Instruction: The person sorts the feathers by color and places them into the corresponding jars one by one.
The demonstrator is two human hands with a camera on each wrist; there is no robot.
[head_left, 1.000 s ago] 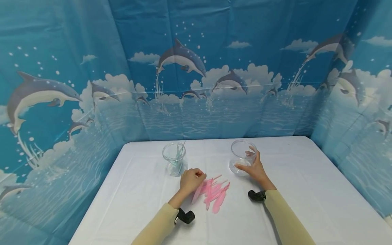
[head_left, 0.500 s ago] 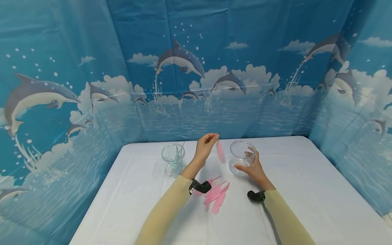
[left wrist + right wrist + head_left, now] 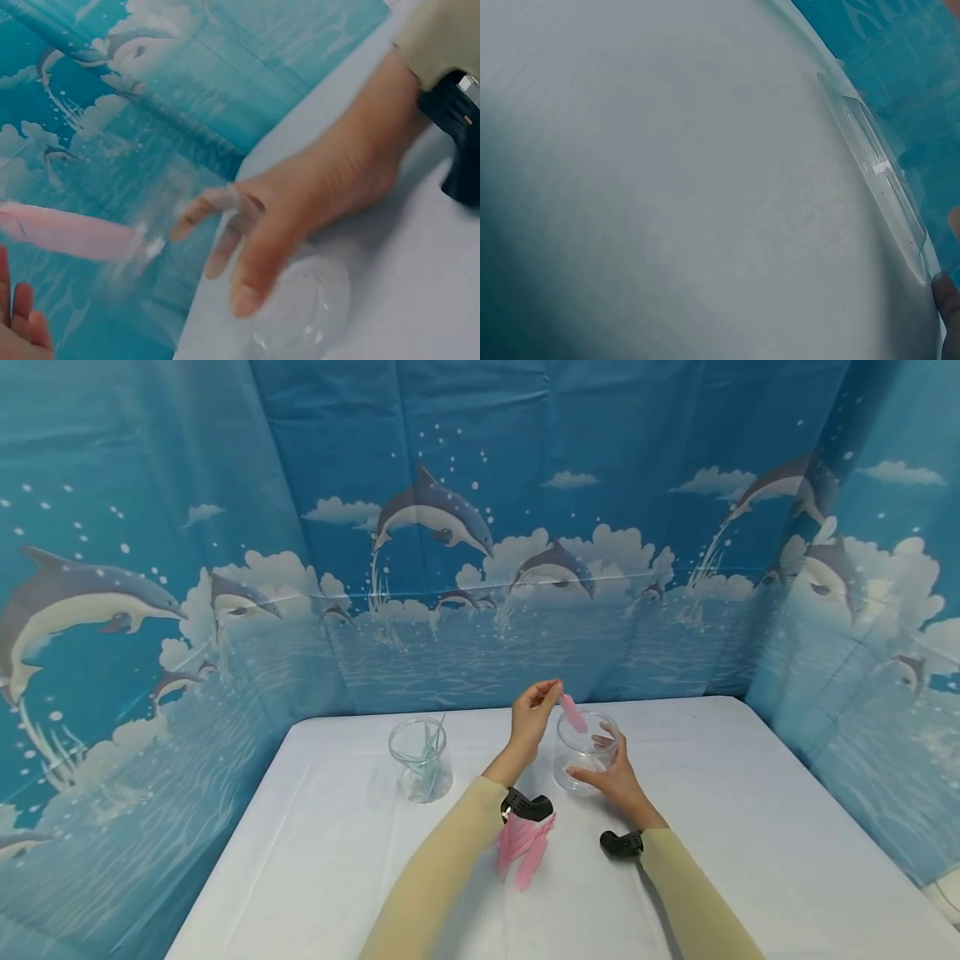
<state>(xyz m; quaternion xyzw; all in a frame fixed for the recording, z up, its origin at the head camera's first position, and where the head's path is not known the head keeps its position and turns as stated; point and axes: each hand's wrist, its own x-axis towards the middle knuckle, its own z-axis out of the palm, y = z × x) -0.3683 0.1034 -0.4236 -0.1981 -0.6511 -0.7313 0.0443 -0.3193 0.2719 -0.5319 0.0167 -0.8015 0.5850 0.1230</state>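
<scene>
My left hand (image 3: 532,714) pinches a pink feather (image 3: 574,714) by its upper end. The feather hangs tilted, its lower part at the mouth of a clear glass jar (image 3: 573,772) on the right. Around that jar's right side my right hand (image 3: 617,774) holds on, thumb in front and fingers behind. In the left wrist view the feather (image 3: 71,234) hangs by the blurred jar rim, with the right hand (image 3: 300,199) around the jar. A pile of pink feathers (image 3: 525,847) lies on the table, partly hidden by the left forearm. The right wrist view catches the jar's base (image 3: 877,169).
A second clear jar (image 3: 408,777) stands at the left, with several thin pale green pieces (image 3: 429,756) in it, one poking above the rim. Both jars rest on a white-covered table (image 3: 322,827). A blue dolphin curtain (image 3: 465,652) hangs behind.
The left hand has lifted one pink feather from the pile and carried it up and to the right, to the right jar's mouth. The right hand keeps holding that jar.
</scene>
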